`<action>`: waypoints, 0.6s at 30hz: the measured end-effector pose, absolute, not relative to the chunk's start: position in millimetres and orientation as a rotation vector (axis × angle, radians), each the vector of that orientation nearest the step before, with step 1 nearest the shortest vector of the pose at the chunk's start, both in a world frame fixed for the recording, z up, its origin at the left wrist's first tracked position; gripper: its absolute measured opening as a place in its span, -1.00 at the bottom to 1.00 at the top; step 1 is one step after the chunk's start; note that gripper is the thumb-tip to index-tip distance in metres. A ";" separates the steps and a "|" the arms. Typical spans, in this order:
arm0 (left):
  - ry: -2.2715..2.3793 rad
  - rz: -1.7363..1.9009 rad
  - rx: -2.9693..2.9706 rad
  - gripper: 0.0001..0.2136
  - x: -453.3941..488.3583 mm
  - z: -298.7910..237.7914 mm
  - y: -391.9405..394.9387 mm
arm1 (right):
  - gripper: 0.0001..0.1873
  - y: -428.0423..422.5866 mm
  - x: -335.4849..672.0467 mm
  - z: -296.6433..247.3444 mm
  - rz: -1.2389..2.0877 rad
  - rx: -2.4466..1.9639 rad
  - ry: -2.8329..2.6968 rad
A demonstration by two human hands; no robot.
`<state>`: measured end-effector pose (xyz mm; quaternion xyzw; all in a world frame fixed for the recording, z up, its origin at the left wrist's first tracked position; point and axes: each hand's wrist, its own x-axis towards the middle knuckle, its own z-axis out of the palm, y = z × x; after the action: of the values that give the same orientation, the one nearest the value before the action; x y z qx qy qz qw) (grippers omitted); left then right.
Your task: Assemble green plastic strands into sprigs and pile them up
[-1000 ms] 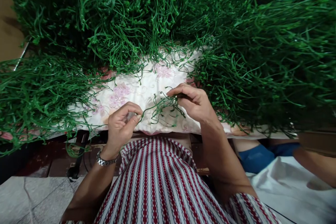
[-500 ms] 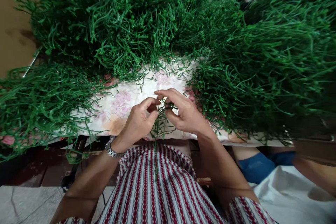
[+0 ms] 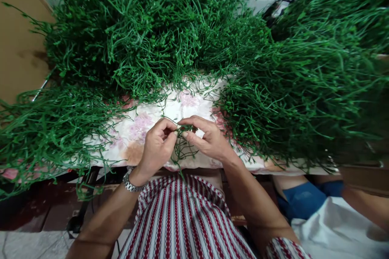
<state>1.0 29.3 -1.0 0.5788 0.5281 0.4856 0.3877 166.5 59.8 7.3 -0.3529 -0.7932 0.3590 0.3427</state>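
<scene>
My left hand, with a metal watch on its wrist, pinches thin green plant stems between thumb and forefinger. Opposite it, my right hand is closed, its thumb and forefinger also on these stems. The fingertips of both hands almost meet above the front edge of the flowered cloth. Below the fingers, loose stem ends dangle in a small tangle towards my striped clothing. The fingers partly hide the spot where the stems are gripped.
A tall heap of green stems stands at the back. Smaller stems lie at left, and another large pile fills the right. Brown board rises at far left. Another person's legs in blue shorts show at lower right.
My hands have come closer together, fingertips now nearly touching at the stems. The long stem hanging over my clothing now hangs much shorter. The view has tilted slightly upward.
</scene>
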 end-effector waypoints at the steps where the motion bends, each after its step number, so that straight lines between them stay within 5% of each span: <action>1: 1.353 1.245 1.449 -0.93 0.6 -2.1 29.2 | -0.75 59.2 167.0 7.6 0.902 -0.936 -2.064; 11: 1.284 1.231 1.540 -0.71 -1.0 -5.2 24.6 | -0.80 58.2 164.2 10.7 0.677 -0.931 -2.160; 18: 1.427 1.204 1.653 -0.96 -3.0 -11.2 31.9 | -0.80 58.6 158.1 7.0 0.629 -0.957 -2.115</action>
<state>-3.0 31.9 -11.2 0.6284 0.5423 0.4578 0.3184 158.1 58.6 7.0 -0.3713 -0.8204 0.2439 0.3600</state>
